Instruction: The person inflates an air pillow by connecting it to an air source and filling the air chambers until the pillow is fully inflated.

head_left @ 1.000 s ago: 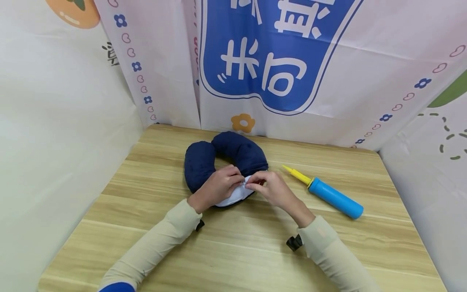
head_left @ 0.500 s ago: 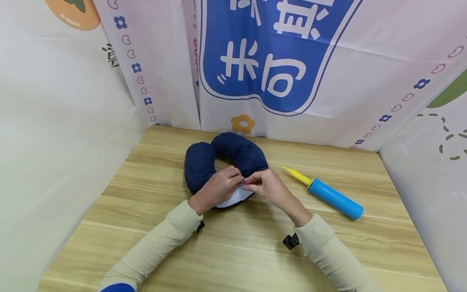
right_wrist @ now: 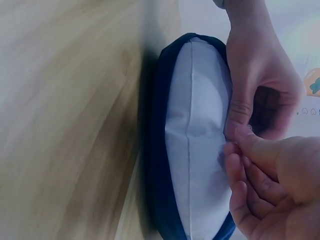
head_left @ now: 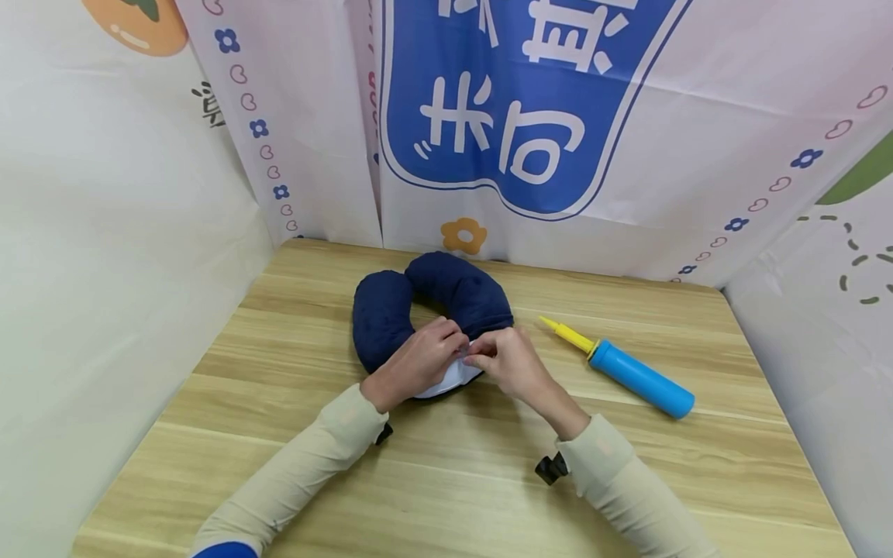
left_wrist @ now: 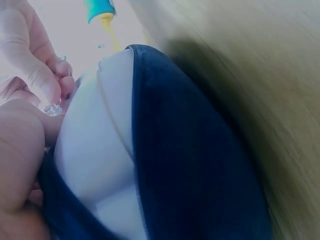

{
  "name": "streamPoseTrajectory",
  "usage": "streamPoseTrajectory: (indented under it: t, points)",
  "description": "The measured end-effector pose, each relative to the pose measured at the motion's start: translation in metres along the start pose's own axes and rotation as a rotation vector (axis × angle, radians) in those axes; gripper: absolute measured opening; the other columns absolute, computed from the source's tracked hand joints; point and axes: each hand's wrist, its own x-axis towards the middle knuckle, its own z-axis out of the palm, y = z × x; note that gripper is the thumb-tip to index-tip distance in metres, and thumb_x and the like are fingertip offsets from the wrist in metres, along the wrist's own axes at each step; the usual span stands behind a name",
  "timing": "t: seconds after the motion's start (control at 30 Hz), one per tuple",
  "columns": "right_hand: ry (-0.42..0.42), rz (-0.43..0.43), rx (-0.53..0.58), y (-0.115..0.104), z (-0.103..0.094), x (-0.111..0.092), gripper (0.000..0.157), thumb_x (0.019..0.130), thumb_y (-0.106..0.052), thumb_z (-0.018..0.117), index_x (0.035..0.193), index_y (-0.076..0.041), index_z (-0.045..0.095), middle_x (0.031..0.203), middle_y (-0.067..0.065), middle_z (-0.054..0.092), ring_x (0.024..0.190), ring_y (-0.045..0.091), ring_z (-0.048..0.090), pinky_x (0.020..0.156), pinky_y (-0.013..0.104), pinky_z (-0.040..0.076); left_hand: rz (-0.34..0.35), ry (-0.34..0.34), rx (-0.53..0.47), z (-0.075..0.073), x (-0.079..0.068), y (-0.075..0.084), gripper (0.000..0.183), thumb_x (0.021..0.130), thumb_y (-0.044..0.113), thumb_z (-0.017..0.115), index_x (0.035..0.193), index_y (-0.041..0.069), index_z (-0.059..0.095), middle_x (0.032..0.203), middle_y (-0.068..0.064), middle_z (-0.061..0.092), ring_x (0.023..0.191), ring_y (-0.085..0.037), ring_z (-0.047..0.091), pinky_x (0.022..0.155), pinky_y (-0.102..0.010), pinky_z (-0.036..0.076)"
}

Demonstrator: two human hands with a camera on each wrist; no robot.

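A dark blue U-shaped neck pillow (head_left: 380, 314) lies on the table, its cover parted at the near curve. White inflatable lining (head_left: 456, 376) shows through the gap, seamed along its length in the right wrist view. My left hand (head_left: 425, 353) pinches a small clear valve (left_wrist: 52, 108) on the lining's inner side. From the right, my right hand (head_left: 512, 360) pinches the same valve between thumb and forefinger, the two hands' fingertips meeting there. Fingers hide most of the valve; whether its plug is in or out I cannot tell.
A blue hand pump (head_left: 642, 378) with a yellow nozzle (head_left: 568, 332) lies right of the pillow. The wooden table (head_left: 446, 488) is bounded by a printed cloth (head_left: 586, 248) at the back and white sheets on both sides.
My right hand has shifted slightly left and its wrist has drawn inward, fingers still at the valve. The left hand and pillow stay almost where they were.
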Motion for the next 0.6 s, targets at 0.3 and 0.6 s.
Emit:
streamPoseTrajectory:
  t: [0.3,0.6]
  points:
    - [0.111,-0.044,-0.005,0.001,0.009,-0.005,0.006,0.088,-0.015,0.086,0.086,-0.011,0.083,0.085,0.001,0.082,0.070,0.005,0.069,0.061,0.020,0.055,-0.048,-0.002,-0.093,-0.002,0.002,0.003,0.009,0.097,-0.001,0.072,0.103,0.005,0.076,0.097,-0.007,0.069,0.088,-0.020,0.061,0.081,-0.031,0.057]
    - [0.162,-0.065,0.006,0.002,0.014,-0.007,0.006,0.088,-0.013,0.086,0.086,-0.009,0.083,0.084,0.002,0.081,0.067,0.006,0.067,0.060,0.019,0.053,-0.068,-0.005,-0.081,0.000,0.002,0.006,0.010,0.098,-0.002,0.071,0.101,0.005,0.077,0.098,-0.007,0.071,0.090,-0.021,0.064,0.084,-0.032,0.059]
